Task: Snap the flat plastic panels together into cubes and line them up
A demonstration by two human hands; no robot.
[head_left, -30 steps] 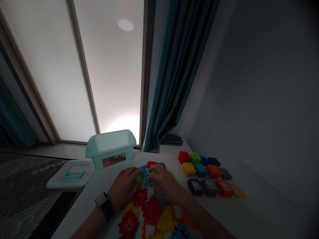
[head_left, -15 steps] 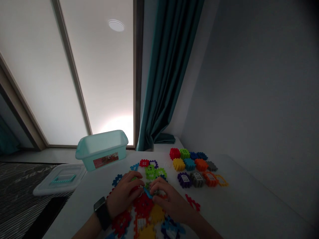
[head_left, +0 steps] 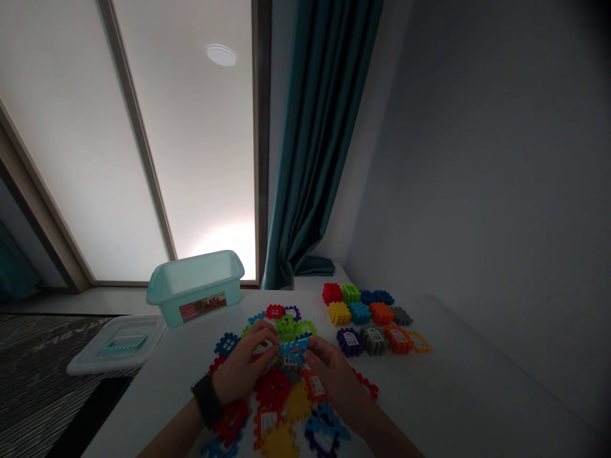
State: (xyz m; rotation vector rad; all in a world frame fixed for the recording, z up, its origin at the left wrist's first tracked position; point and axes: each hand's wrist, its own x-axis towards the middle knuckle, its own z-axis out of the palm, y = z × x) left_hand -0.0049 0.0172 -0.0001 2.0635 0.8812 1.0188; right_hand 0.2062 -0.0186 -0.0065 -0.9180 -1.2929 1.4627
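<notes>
Between both hands is a light-blue interlocking building piece [head_left: 294, 350], its notched edge and cut-outs showing. My left hand [head_left: 245, 362], with a dark watch on the wrist, pinches its left end. Thumb and fingers of my right hand [head_left: 334, 375] grip its right end. Beneath and around the hands lies a loose spread of pieces: a red piece [head_left: 273, 389], a yellow piece [head_left: 298, 402], an orange window piece [head_left: 314, 385] and a purple piece [head_left: 322, 443]. A dark-blue piece [head_left: 227, 344] lies left of my left hand; green pieces [head_left: 286, 326] lie beyond.
Stacks of pieces sorted by colour stand at the right, among them a yellow stack [head_left: 339, 313] and a purple window stack [head_left: 349, 342]. A mint plastic bin [head_left: 200, 296] stands at the back left of the white table [head_left: 458, 394]. Its lid [head_left: 119, 343] lies beside it.
The light-blue piece has been raised slightly and turned flatter toward me, so its face now shows. My hands have moved a little apart, both still on it.
</notes>
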